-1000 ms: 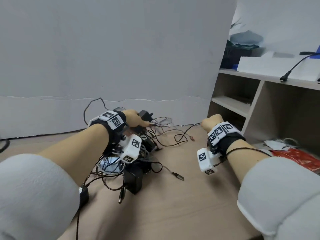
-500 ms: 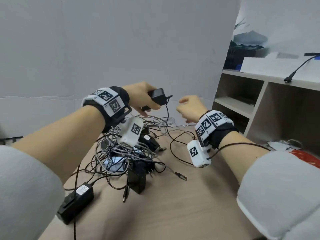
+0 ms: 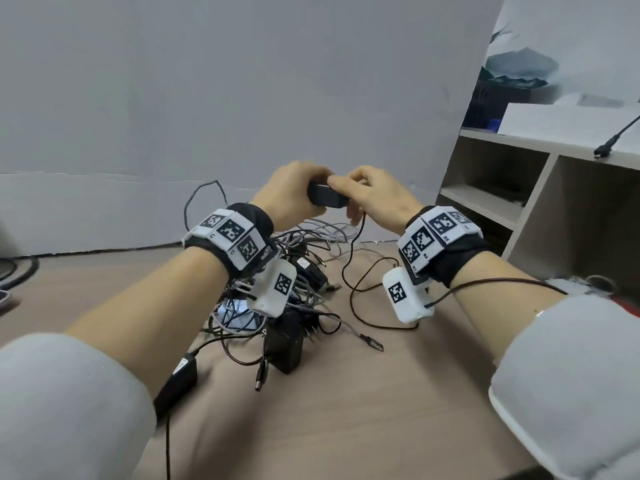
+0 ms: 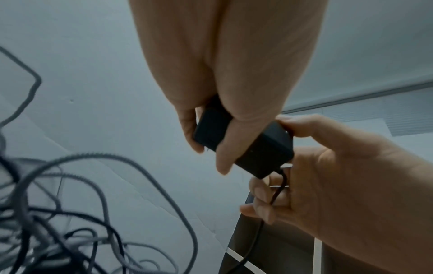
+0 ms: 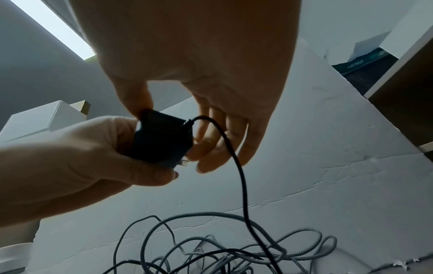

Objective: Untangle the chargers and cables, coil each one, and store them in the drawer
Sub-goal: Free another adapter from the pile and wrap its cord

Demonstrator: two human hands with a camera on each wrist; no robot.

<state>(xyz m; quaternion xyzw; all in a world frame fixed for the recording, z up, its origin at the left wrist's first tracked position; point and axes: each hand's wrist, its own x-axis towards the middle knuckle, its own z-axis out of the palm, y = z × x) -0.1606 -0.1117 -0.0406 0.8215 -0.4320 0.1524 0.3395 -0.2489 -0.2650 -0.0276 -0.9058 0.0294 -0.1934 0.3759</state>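
A small black charger (image 3: 325, 198) is held in the air above the table, between both hands. My left hand (image 3: 304, 202) grips its left end, fingers and thumb wrapped around the body (image 4: 211, 129). My right hand (image 3: 349, 199) pinches the other end, thumb on top (image 4: 290, 126) and fingers below. The charger's thin black cable (image 3: 349, 268) leaves that end, runs across my right fingers (image 4: 274, 196) and drops to the table. Below my left wrist lies the tangle of grey and black cables (image 3: 294, 296). No drawer is in view.
A black power brick (image 3: 285, 344) and a long black adapter (image 3: 176, 382) lie at the near side of the tangle on the wooden table (image 3: 363, 420). An open shelf unit (image 3: 519, 216) stands at the right. A white board wall (image 3: 242, 98) closes off the back.
My left hand has lifted the black charger up out of the tangle. My right hand has come over from the right and taken hold of its cable end.
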